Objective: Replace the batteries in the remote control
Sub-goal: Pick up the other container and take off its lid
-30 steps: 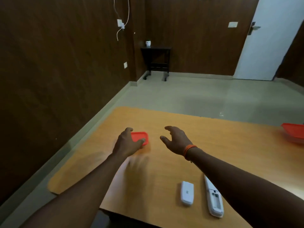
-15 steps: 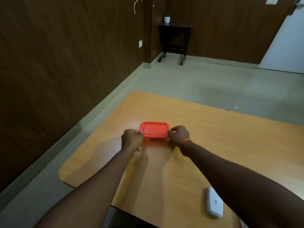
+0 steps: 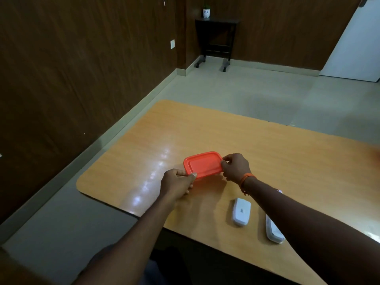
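Orange lidded box (image 3: 202, 164), pinched at opposite ends by left hand (image 3: 177, 182) and right hand (image 3: 235, 167), white remote (image 3: 273, 230) nearby on wooden table (image 3: 205, 130).

I see a wooden table (image 3: 267, 145); white battery cover (image 3: 241, 211) and white remote (image 3: 274, 233) lie side by side near its front edge. Orange box (image 3: 203, 164) farther in, can't tell if resting.
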